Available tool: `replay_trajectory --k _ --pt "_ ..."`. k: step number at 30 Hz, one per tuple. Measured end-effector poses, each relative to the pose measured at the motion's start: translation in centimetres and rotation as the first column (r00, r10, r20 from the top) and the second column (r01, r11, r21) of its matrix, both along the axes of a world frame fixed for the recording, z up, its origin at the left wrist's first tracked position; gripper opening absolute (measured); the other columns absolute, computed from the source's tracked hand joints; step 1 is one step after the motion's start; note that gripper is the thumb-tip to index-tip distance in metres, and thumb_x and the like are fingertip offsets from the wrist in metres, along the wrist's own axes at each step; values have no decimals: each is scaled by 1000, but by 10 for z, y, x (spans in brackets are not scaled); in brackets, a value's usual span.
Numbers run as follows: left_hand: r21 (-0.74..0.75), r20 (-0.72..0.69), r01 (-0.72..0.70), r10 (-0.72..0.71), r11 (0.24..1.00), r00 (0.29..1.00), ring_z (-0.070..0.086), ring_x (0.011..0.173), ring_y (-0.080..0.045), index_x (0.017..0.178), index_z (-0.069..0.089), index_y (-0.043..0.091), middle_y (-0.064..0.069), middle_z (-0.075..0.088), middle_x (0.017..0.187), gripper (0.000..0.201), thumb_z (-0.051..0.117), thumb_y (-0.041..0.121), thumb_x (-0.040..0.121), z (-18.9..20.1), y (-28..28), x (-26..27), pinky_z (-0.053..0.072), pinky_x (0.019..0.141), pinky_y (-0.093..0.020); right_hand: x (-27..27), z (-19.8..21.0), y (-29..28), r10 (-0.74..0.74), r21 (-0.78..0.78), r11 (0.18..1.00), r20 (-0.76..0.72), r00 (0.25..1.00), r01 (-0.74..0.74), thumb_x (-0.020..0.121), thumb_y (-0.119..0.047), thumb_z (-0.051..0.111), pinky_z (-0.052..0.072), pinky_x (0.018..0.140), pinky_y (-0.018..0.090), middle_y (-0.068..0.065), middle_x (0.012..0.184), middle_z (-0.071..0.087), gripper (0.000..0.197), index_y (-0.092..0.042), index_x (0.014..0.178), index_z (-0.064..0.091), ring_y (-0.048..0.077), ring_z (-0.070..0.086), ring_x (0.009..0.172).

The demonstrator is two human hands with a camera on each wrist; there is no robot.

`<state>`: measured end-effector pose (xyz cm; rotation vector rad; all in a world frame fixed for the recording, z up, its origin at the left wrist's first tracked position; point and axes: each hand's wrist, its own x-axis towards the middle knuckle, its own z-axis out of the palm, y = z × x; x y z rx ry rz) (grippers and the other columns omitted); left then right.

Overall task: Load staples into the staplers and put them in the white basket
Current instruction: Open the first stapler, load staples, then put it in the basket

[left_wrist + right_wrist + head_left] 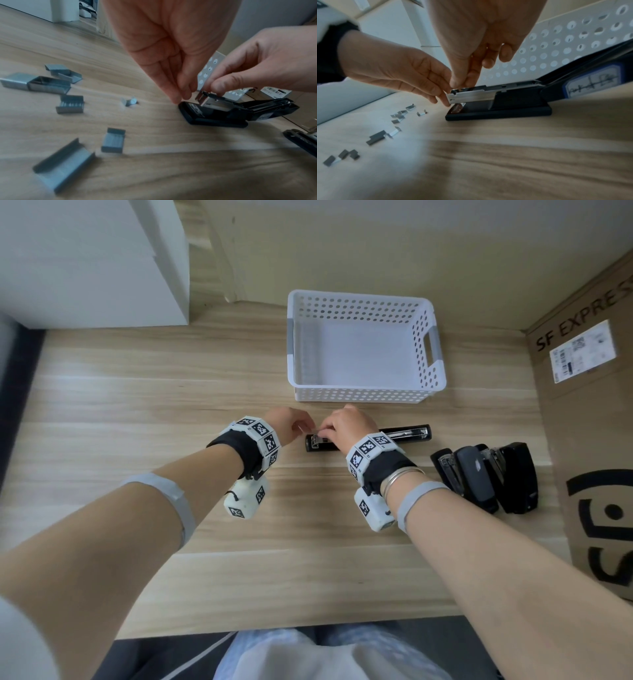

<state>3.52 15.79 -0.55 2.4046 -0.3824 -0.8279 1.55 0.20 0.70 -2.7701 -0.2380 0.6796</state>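
A black stapler [404, 434] [223, 115] [513, 108] lies on the wooden table, swung open flat, with its metal magazine [471, 95] exposed. My right hand [325, 433] [211, 88] [460, 82] pinches the top front of that magazine between thumb and forefinger. The fingertips of my left hand [308, 428] [180, 96] [441, 97] are nearly straight and touch the magazine's front end. Whether a staple strip sits under my fingers is hidden. The white perforated basket [363, 395] [556, 54] stands empty just behind the stapler.
Several grey staple strips [113, 140] [376, 136] lie scattered on the table to the left of the stapler. Three more black staplers [486, 474] lie side by side at the right. A cardboard box [589, 440] borders the right side, a white cabinet [92, 261] the back left.
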Motion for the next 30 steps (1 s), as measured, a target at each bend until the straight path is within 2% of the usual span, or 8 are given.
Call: replay_trajectory --k 2,5,9,11,15,22,26,30 --pt "7 70 -70 69 998 995 62 99 -21 112 63 10 -5 67 114 43 33 -8 86 2 9 6 48 82 -26 1 -2 1 -24 9 1000 10 1000 24 91 -32 59 42 90 30 -3 109 67 20 -23 104 72 18 49 115" --pt "133 133 -82 64 988 989 59 105 -26 113 62 12 -8 61 119 43 37 -9 86 2 28 17 48 90 -32 -1 -4 -1 -73 37 997 16 997 72 87 -29 66 39 98 27 -1 105 68 17 -20 100 72 18 52 112" --pt "315 76 3 -28 949 997 54 108 -32 118 58 13 -14 54 121 43 42 -7 84 -5 46 17 46 91 -36 0 -2 -9 -101 -7 995 38 994 101 86 -17 65 43 85 27 -3 106 65 16 -23 99 71 19 52 112" --pt "332 44 28 -45 943 998 53 111 -32 121 57 13 -13 53 122 44 45 -6 83 -7 48 13 45 93 -36 1 0 -11 -100 -14 995 45 994 101 85 -16 65 44 85 28 -3 107 65 18 -25 99 71 19 53 111" --pt "318 23 108 -122 942 992 52 113 -31 122 56 13 -13 55 122 38 55 7 84 -7 44 6 43 95 -35 3 -1 -8 -93 -14 995 63 994 94 85 -17 62 46 90 30 -3 104 64 17 -26 96 71 20 53 109" --pt "232 94 39 -63 972 994 56 86 -24 101 66 11 -12 67 104 25 49 1 85 -17 38 -1 40 76 -24 1 -5 -8 -92 -11 996 72 993 93 87 -20 62 44 91 31 -3 103 65 14 -25 96 71 20 52 109" --pt "168 73 -35 23 985 997 63 97 -27 105 63 11 -8 70 106 23 51 6 85 -16 32 -1 46 84 -26 1 -5 -9 -99 22 995 73 992 98 88 -19 61 47 87 30 -3 101 65 14 -25 94 71 19 54 107" --pt "8 44 -116 116 993 992 62 98 -25 105 64 6 -10 68 105 22 55 7 86 -7 15 0 44 82 -25 3 -2 -3 -90 97 992 54 994 85 86 -21 65 48 90 30 -3 102 68 14 -22 97 72 17 56 106"
